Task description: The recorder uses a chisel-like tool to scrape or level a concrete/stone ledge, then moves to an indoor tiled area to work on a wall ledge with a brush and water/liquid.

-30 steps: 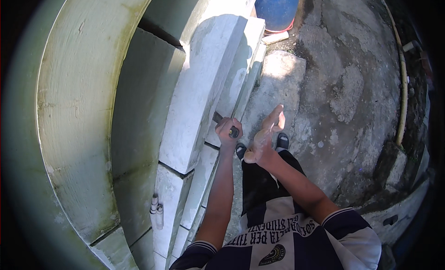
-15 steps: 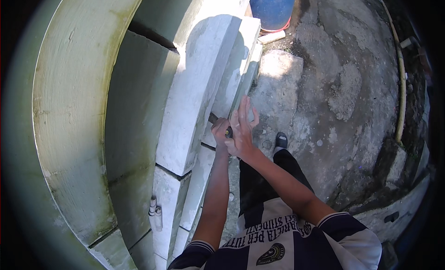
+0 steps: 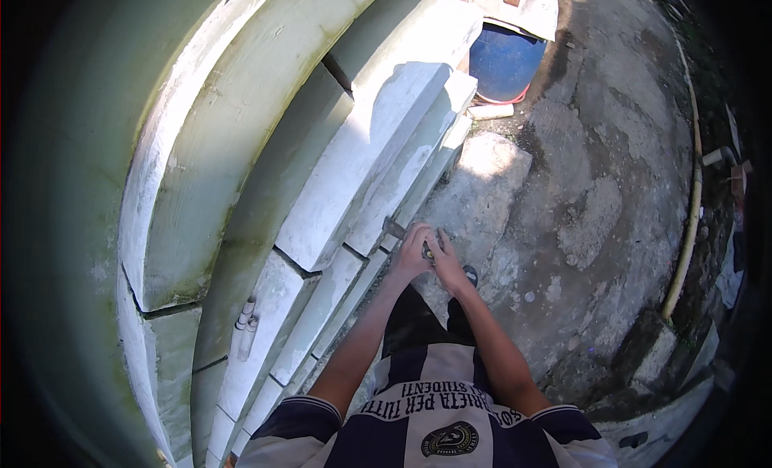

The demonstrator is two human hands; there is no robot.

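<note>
Close together in front of my body, both hands are closed around a hand tool with a flat grey blade [image 3: 393, 228] and a dark handle [image 3: 428, 249]. My left hand [image 3: 412, 252] wraps the handle on the blade side. My right hand [image 3: 445, 264] closes on the handle's end, its fingers partly hidden. The blade points up and left, towards the edge of the pale, stepped blocks [image 3: 374, 158]. Whether it touches them I cannot tell.
Several short pale tubes [image 3: 245, 327] rest on a lower block at left. A blue barrel [image 3: 505, 64] stands at the far end, a white cylinder [image 3: 490, 112] beside it. Rough concrete ground [image 3: 591, 162] lies to the right, bordered by a long pole [image 3: 690, 219].
The view has shifted, with more of the barrel showing. My hands have drawn away from the blocks, still with the tool. My right hand's fingers, stretched out before, are now closed on the handle.
</note>
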